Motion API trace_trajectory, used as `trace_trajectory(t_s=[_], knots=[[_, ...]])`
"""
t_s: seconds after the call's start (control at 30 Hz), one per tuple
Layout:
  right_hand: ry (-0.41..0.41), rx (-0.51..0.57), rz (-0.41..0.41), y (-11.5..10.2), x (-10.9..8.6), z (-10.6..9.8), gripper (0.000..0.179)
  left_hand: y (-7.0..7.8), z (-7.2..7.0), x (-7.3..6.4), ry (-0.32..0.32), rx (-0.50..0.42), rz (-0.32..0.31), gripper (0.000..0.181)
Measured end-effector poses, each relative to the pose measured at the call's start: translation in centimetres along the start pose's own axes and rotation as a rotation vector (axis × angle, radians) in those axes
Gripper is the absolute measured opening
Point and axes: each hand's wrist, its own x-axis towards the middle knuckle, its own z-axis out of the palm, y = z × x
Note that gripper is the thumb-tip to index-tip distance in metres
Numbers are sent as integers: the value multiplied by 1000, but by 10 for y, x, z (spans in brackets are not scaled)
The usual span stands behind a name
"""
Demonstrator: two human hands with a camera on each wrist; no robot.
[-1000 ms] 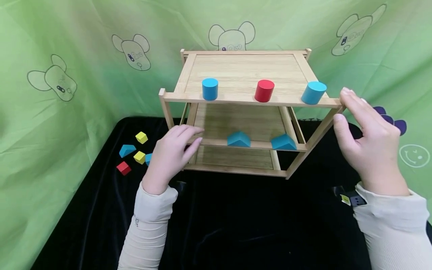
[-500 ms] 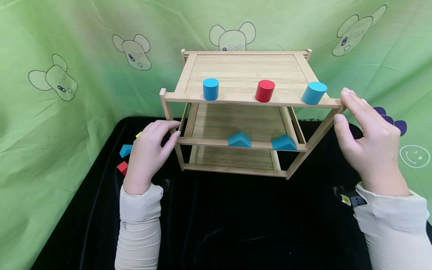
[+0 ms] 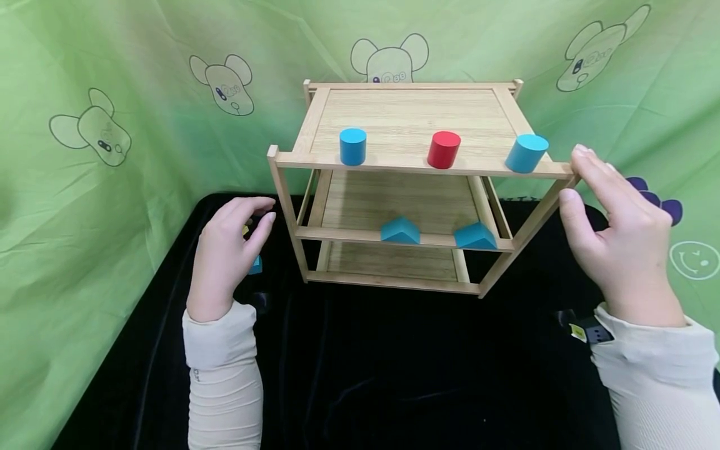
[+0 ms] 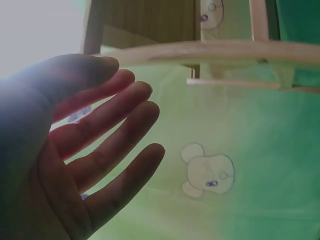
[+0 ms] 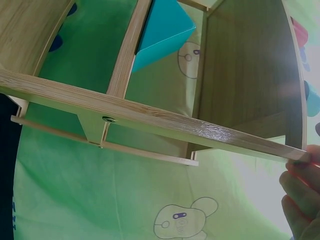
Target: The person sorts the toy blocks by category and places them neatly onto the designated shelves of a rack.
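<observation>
In the head view my left hand (image 3: 227, 250) hovers left of the wooden shelf, fingers loosely bent and apart from the thumb. The left wrist view shows nothing between its fingers (image 4: 132, 122). Beneath it, a blue block (image 3: 255, 265) and a sliver of a yellow block (image 3: 245, 230) peek out; other loose blocks are hidden. My right hand (image 3: 624, 244) rests its fairly straight fingertips on the upper front right corner of the three-tier shelf (image 3: 416, 164). On that top tier stand a blue cylinder (image 3: 352, 147), a red cylinder (image 3: 444, 150) and another blue cylinder (image 3: 526, 154).
Two blue triangular blocks (image 3: 400, 230) sit along the middle tier's front edge. Black cloth (image 3: 394, 362) covers the table. Green curtains (image 3: 152, 62) with mouse drawings hang behind and at the sides.
My left hand has moved left, from in front of the middle tier to over the loose blocks, which it now mostly covers. The right hand stays on the shelf corner.
</observation>
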Motion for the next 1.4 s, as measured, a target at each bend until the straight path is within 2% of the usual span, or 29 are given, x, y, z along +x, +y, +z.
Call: trace_trajectory(t_s=[0.23, 0.5, 0.63, 1.03, 1.4], knots=[[-9, -9, 2, 2, -1, 0, 43, -17, 1, -1, -5, 8, -86, 18], [0, -14, 0, 1, -1, 1, 44, -40, 5, -4, -103, 45, -222, 23], [8, -7, 0, 1, 0, 2, 44, -51, 6, -7, -125, 42, -277, 25], [15, -5, -6, -1, 1, 2, 43, -86, 7, -17, -118, 53, -382, 26], [-6, -21, -1, 1, 0, 0, 43, -110, 6, -28, -117, 41, -539, 32]])
